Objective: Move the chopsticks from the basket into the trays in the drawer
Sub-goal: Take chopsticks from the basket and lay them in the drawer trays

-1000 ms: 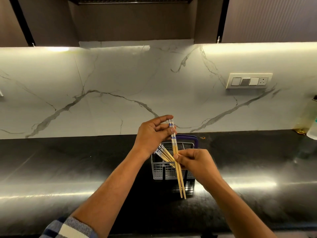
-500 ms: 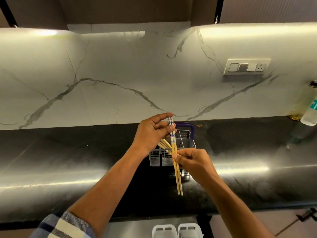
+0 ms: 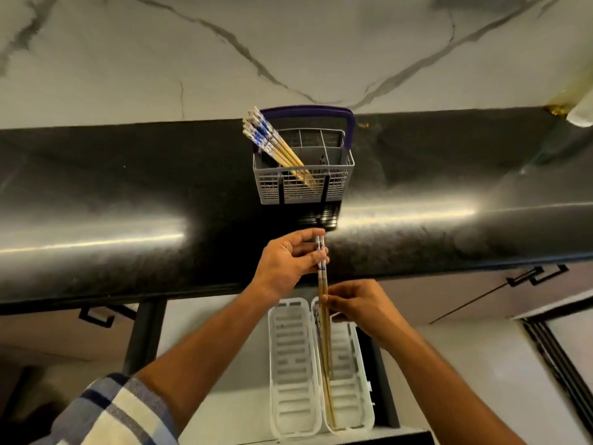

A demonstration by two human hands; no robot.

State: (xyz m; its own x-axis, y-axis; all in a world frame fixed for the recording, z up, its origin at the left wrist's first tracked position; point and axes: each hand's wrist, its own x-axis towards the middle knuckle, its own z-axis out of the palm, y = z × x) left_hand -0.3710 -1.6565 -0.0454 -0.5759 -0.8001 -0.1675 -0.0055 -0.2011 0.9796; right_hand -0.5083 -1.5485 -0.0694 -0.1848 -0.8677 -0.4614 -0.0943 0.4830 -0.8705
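A pair of wooden chopsticks (image 3: 324, 332) with blue-and-white tops is held lengthwise over the right white tray (image 3: 351, 380) in the open drawer. My left hand (image 3: 288, 263) pinches their patterned top ends. My right hand (image 3: 359, 305) pinches them lower down, near the tray's far end. Their thin tips reach the tray's near end. The left white tray (image 3: 293, 367) lies beside it with nothing in it. On the black counter stands the grey basket (image 3: 305, 184) with a purple handle, and several more chopsticks (image 3: 276, 142) lean out of its left side.
The dark polished countertop (image 3: 128, 203) runs across the view, with the marble wall (image 3: 288, 43) behind it. Cabinet fronts with black handles (image 3: 536, 274) sit below the counter on both sides. A pale bottle (image 3: 580, 114) shows at the far right edge.
Both hands have carried the pair of chopsticks down from above the basket to over the right tray in the drawer. The camera has tilted down, bringing the trays into view.
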